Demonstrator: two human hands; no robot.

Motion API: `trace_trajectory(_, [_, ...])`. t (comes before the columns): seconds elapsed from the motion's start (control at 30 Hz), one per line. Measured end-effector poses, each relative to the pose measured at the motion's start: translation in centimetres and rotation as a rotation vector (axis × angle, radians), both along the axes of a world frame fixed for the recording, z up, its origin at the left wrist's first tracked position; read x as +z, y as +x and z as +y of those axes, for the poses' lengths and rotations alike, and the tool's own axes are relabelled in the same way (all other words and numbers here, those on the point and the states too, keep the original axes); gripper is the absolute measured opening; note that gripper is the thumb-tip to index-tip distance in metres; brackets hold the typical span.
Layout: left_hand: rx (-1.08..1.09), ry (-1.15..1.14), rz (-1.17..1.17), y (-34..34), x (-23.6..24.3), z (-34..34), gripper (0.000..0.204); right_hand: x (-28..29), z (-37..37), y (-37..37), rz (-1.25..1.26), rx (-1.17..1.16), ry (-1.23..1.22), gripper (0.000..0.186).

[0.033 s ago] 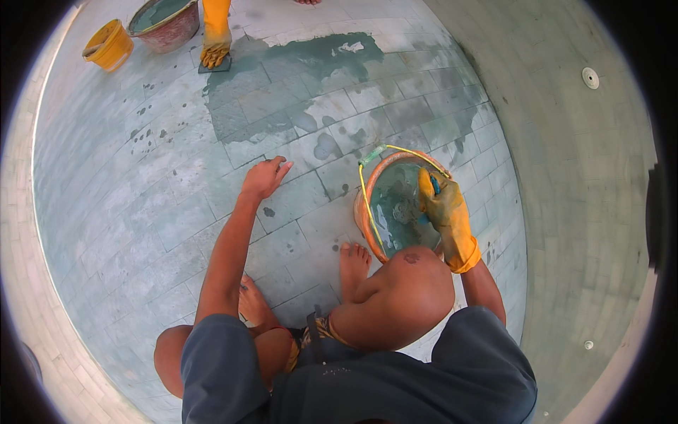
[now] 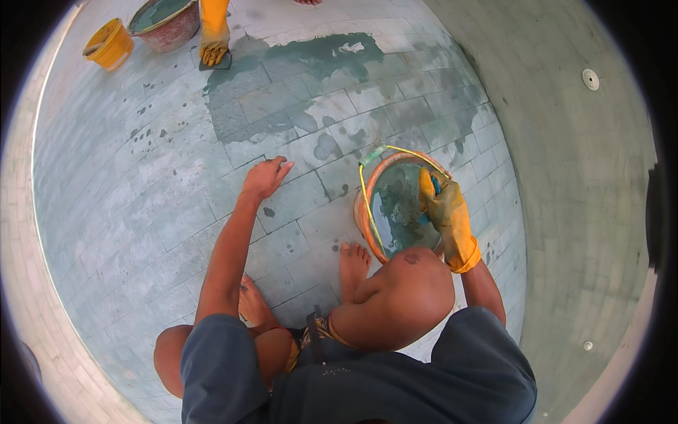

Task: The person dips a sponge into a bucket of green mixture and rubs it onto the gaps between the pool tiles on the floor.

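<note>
My left hand (image 2: 265, 177) is bare and hovers at or just above the pale grey-green tiles; its fingers are loosely bent, with nothing in them. On my right hand (image 2: 445, 212) is a stained orange-yellow rubber glove. Its fingers close around a blue-handled tool (image 2: 436, 186), whose kind and lower part the glove and bucket hide. That hand is over the right side of an orange-rimmed bucket (image 2: 362, 216) with murky green water (image 2: 397, 205) inside. The bucket's yellow wire handle (image 2: 364, 191), with a green grip, leans over the rim.
At the top left a co-worker's gloved hand (image 2: 214, 48) presses a dark flat pad (image 2: 220, 63) onto the tiles. Near it are a reddish tub (image 2: 169, 40) of greenish liquid and a yellow pail (image 2: 110, 48). Wet dark green patches (image 2: 318, 60) spread ahead; a tiled wall (image 2: 565, 177) rises right.
The ripples on the water in the bucket look slightly different. Both of my hands keep their places.
</note>
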State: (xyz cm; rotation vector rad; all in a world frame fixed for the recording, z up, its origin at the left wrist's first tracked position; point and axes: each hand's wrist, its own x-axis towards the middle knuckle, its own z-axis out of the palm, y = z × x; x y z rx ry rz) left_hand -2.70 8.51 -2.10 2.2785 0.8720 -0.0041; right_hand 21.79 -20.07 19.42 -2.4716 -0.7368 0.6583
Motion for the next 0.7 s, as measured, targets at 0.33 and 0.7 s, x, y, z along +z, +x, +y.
trace_trajectory(0.33, [-0.024, -0.043, -0.167, 5.3, -0.4, -2.2, 0.047, 2.2, 2.3, 4.1, 0.527, 0.009, 0.343, 0.048])
trace_trajectory(0.7, [0.103, 0.222, -0.365, 16.9, -4.5, -4.0, 0.048, 1.3, 3.5, 11.0, 1.051, -0.048, 0.516, 0.063])
